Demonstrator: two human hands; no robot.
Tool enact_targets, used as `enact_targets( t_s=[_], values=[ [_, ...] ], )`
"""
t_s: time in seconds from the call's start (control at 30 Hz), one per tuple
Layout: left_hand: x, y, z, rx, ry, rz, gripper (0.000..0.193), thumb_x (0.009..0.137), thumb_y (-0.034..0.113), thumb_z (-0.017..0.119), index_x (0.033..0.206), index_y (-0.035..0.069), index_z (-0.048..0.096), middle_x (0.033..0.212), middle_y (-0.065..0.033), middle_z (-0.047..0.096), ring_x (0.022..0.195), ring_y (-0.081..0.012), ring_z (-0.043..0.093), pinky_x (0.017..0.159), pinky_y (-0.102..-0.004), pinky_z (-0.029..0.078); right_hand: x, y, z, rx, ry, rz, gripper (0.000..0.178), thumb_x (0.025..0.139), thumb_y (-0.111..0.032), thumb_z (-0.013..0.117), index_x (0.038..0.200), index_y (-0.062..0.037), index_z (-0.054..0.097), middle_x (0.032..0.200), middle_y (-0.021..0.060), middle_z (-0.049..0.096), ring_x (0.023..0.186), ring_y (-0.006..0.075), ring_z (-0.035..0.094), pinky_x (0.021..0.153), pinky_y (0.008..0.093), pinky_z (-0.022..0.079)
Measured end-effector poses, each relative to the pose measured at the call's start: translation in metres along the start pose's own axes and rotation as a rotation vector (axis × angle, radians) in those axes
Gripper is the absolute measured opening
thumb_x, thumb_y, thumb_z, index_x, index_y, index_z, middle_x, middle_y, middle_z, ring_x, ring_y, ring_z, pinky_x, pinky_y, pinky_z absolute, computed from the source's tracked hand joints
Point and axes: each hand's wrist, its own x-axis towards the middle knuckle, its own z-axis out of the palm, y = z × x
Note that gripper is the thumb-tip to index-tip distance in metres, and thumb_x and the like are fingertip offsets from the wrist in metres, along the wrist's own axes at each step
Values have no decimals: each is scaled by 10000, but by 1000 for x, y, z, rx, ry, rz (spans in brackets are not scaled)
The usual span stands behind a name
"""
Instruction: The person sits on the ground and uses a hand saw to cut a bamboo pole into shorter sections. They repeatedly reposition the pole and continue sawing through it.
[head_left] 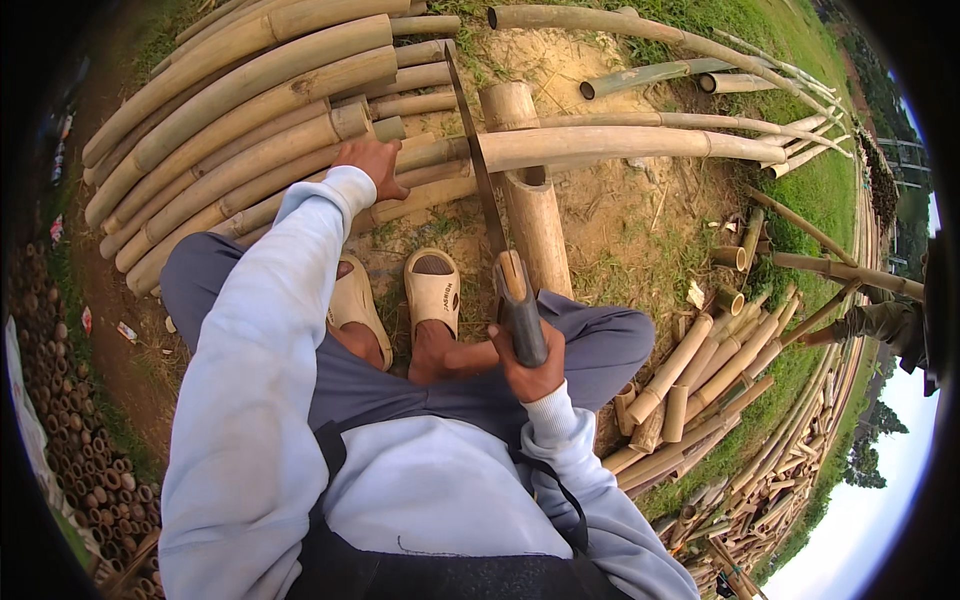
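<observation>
— What do we see at the far left?

— We see a heap of cut bamboo stubs [70, 420] with round hollow ends along the edge, and above it a stack of long pale yellow bamboo poles [230, 110] lying side by side on the earth.

— And our left hand?

— Our left hand [372, 162] lies palm down, fingers spread, on the near ends of those poles, grasping nothing.

— Then the blade?

— Just right of that hand we see a long dark metal blade with a grey cylindrical handle [478, 160]. It reaches from the poles down past our beige slip-on sandals [430, 290]. Our right hand [530, 365] is wrapped tightly around the handle, well below the left hand and apart from it.

— Beside it?

— A thick upright bamboo post [530, 200] stands just right of the blade, and short bamboo sections [700, 370] lie on the grass farther right.
</observation>
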Motion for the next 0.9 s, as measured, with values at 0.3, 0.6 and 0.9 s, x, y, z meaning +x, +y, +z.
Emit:
enact_targets(
  t_s=[0.3,0.6,0.9],
  values=[
    [-14,8,1,-63,13,40,748,729,471,843,1321,75,614,1103,-201,742,1083,-392,695,993,-486,513,55,13,5,-39,23,9,113,910,-73,720,906,22,657,704,74,631,668,108,553,635,323,484],
    [-8,-4,2,-50,26,66,805,718,516,816,1348,58,615,1081,-213,747,1066,-395,701,959,-492,541,109,58,32,19,34,-169,195,874,-147,786,874,1,658,684,87,614,639,150,557,627,367,480],
    [-19,1,-10,-24,23,16,783,737,549,825,1319,65,627,1160,-193,740,1114,-376,692,1008,-476,532,108,37,32,-39,63,-212,270,876,-235,813,852,-21,651,688,58,605,639,153,551,635,358,476]
  ],
)
